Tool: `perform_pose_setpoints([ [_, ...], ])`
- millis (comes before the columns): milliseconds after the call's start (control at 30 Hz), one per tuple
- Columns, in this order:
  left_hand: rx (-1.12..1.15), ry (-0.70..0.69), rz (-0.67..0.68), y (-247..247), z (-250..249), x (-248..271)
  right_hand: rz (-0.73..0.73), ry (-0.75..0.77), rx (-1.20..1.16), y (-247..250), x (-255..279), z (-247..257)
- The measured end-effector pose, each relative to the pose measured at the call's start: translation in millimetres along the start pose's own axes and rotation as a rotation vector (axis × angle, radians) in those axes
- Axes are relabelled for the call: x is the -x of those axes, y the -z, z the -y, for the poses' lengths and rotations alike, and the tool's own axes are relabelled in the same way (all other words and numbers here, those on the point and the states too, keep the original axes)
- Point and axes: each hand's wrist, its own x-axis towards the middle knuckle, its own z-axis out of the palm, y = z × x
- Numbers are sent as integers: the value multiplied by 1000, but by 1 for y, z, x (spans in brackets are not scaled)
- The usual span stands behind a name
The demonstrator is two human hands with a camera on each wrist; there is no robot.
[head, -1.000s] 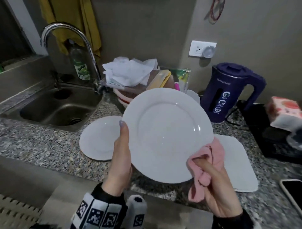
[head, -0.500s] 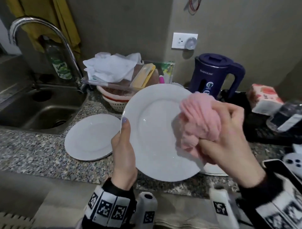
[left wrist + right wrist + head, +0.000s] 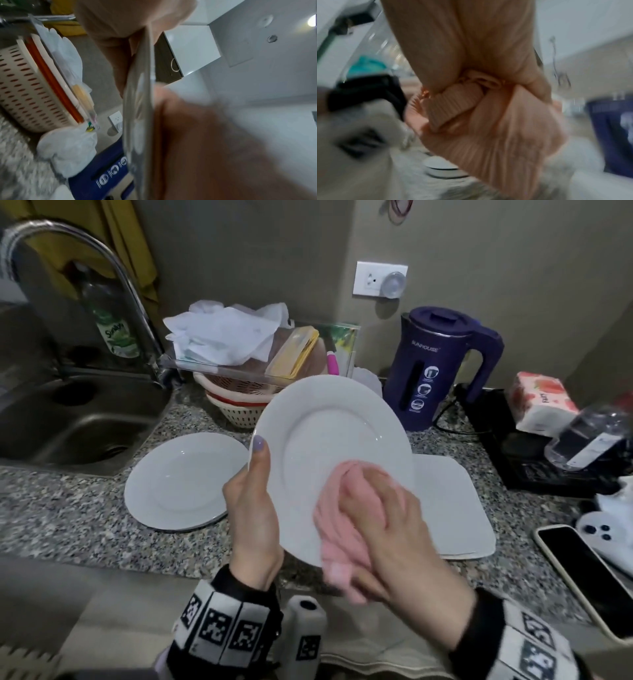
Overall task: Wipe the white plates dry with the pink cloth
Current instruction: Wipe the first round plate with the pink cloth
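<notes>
At far left we see the sink (image 3: 68,419) sunk into the speckled bench (image 3: 68,518). Just right of it a white plate (image 3: 178,481) lies flat on the bench. Next comes our left hand (image 3: 255,508), its grip closed on the left rim of a second white plate (image 3: 329,440), thumb on the face, holding it tilted above the bench. Our right hand (image 3: 387,529) has its grip closed around the bunched pink cloth (image 3: 339,529) and presses it against the lower face of that plate. Behind stands the blue kettle (image 3: 435,371); a white mat (image 3: 455,508) lies beneath, and a phone (image 3: 582,577) sits far right.
</notes>
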Motion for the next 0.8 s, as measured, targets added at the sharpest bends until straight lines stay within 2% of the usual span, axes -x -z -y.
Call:
perform_pose_setpoints([
  [100,-18,-35,9,0,0,-3,-71,82,24,-18,1,27],
  [167,-17,-68,44,3,-2,-2,-94,122,-83,-7,-12,12],
  [233,-86,-113,77,4,-5,1,-153,37,-161,10,-35,-16],
  [300,-98,-107,83,1,-5,4,-204,-81,-116,32,-50,-31],
  [333,-75,-91,78,-1,-5,3,-196,-76,-90,38,-51,-28],
  [433,-106,-93,82,-2,-1,1,-42,136,-133,41,-43,17],
  [467,-114,-95,86,-2,-1,1,-34,178,-127,41,-45,26],
  [500,-107,-98,97,0,-1,0,-76,168,-121,46,-53,27],
  [600,-41,-106,115,2,-10,0,-288,-81,-52,66,-77,-4],
  [633,-22,-104,120,1,-12,-1,-308,-135,-38,71,-77,-12],
  [667,-11,-89,114,0,-15,0,-285,-119,-61,70,-72,-11],
  [733,-25,-68,93,-4,-16,-2,-147,64,-156,58,-57,15],
  [800,-25,-38,77,-3,-16,0,-61,229,-138,46,-47,37],
])
